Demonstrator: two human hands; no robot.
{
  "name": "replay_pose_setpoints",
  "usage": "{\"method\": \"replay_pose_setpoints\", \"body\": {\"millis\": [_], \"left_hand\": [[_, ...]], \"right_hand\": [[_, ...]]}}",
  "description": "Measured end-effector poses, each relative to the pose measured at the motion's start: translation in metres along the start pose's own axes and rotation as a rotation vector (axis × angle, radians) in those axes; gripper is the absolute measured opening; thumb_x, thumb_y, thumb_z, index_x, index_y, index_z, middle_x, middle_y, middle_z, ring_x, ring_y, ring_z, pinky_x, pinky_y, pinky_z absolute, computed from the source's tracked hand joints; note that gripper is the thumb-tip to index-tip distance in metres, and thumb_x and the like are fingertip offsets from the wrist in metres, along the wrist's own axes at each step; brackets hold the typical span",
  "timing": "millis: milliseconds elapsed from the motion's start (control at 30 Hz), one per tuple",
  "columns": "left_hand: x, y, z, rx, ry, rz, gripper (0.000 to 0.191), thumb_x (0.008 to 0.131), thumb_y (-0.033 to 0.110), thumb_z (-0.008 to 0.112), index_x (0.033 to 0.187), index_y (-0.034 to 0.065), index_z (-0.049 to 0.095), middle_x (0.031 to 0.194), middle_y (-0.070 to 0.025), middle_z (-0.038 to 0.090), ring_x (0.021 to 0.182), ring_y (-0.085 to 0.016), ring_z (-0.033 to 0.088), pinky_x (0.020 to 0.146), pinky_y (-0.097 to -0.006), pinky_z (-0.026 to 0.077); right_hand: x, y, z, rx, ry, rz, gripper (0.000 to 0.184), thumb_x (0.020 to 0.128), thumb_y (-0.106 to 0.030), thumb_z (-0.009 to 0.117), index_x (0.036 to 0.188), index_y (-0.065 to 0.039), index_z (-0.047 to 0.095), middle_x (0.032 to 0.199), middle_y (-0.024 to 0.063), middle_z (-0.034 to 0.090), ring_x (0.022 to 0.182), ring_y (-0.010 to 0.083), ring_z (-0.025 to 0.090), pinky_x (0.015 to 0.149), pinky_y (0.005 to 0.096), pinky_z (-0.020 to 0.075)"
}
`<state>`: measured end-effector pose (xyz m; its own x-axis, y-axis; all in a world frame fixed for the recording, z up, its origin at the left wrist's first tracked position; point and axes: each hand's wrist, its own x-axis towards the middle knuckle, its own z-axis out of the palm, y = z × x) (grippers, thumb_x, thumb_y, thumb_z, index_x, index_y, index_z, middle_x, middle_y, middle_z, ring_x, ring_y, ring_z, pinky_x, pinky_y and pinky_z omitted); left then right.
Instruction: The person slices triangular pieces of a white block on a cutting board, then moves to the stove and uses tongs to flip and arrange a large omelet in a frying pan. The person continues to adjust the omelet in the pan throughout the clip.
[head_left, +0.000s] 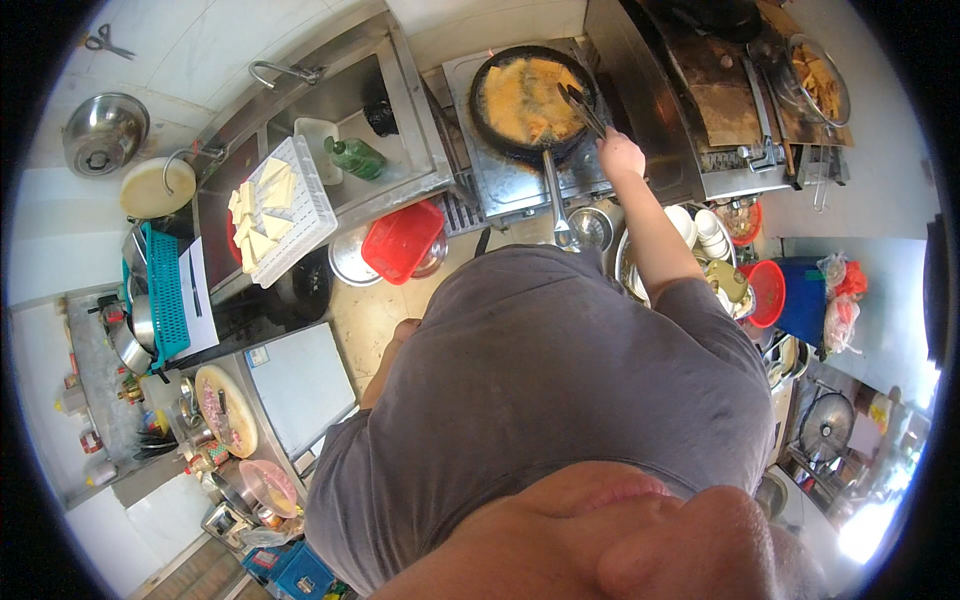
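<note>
My right hand (621, 155) grips metal tongs (589, 111), their tips over a black frying pan (486, 133). Yellow-golden pieces (517, 94) sit in bubbling oil in the pan, which rests on a metal stove (499, 180) with its long handle (553, 195) pointing towards me. At my side hangs my left hand (406, 330), partly hidden by my grey shirt; its fingers cannot be made out. To the left, pale slabs that look like tofu (274, 187) lie on a white perforated plastic tray (311, 217) at the sink's edge.
Inside the steel sink (405, 180) lies a green bottle (356, 157). A red basin (403, 240) stands low between sink and stove. Right of the stove, a strainer (844, 112) holds fried pieces. White bowls (709, 232) are stacked below my right arm.
</note>
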<state>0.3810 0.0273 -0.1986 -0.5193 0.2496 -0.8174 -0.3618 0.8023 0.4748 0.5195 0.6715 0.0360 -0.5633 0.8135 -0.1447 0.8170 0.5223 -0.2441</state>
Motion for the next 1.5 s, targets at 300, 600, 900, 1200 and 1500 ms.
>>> {"method": "replay_pose_setpoints", "body": {"millis": [300,600,900,1200,1500], "left_hand": [[0.001,0.04,-0.006,-0.221,-0.001,0.027,0.027,0.088,0.024,0.067,0.103,0.0014,0.069,0.089,-0.0083,0.069,0.076,-0.019,0.061,0.073,-0.0348,0.05],[-0.033,-0.017,0.019,-0.092,-0.022,0.035,0.029,0.09,0.025,0.062,0.099,-0.0002,0.072,0.089,-0.0094,0.072,0.074,-0.021,0.063,0.07,-0.0367,0.052],[-0.049,-0.052,-0.019,-0.074,0.009,0.215,0.031,0.091,0.026,0.061,0.098,-0.0015,0.073,0.092,-0.0107,0.073,0.078,-0.022,0.065,0.071,-0.0372,0.052],[-0.085,0.033,0.033,-0.363,0.05,-0.033,0.027,0.088,0.026,0.066,0.097,0.0016,0.076,0.087,-0.0086,0.074,0.075,-0.021,0.066,0.071,-0.0347,0.052],[-0.023,-0.067,0.015,0.842,-0.105,0.236,0.041,0.089,0.037,0.061,0.108,0.0027,0.074,0.111,-0.0157,0.073,0.105,-0.029,0.068,0.09,-0.0385,0.053]], "right_hand": [[0.036,-0.015,0.028,-0.097,-0.034,-0.013,0.028,0.099,-0.021,0.046,0.121,-0.009,0.058,0.121,0.0181,0.065,0.107,0.0374,0.067,0.088,0.0474,0.0555],[0.022,-0.015,-0.017,-0.092,0.002,-0.045,0.033,0.096,-0.031,0.058,0.121,-0.01,0.059,0.118,0.0171,0.066,0.106,0.0388,0.066,0.09,0.049,0.0541],[0.105,-0.058,0.015,-0.082,-0.042,-0.001,0.033,0.1,-0.02,0.042,0.124,-0.006,0.059,0.126,0.0192,0.063,0.114,0.0374,0.064,0.093,0.0477,0.0537],[0.048,-0.026,-0.024,-0.2,-0.123,0.003,0.032,0.1,-0.021,0.042,0.122,-0.007,0.061,0.124,0.0191,0.065,0.114,0.0377,0.064,0.093,0.0474,0.0535],[0.065,-0.066,0.009,-0.092,-0.078,-0.13,0.03,0.095,-0.023,0.053,0.121,-0.008,0.06,0.122,0.0198,0.066,0.111,0.0391,0.065,0.093,0.049,0.0527]]}}
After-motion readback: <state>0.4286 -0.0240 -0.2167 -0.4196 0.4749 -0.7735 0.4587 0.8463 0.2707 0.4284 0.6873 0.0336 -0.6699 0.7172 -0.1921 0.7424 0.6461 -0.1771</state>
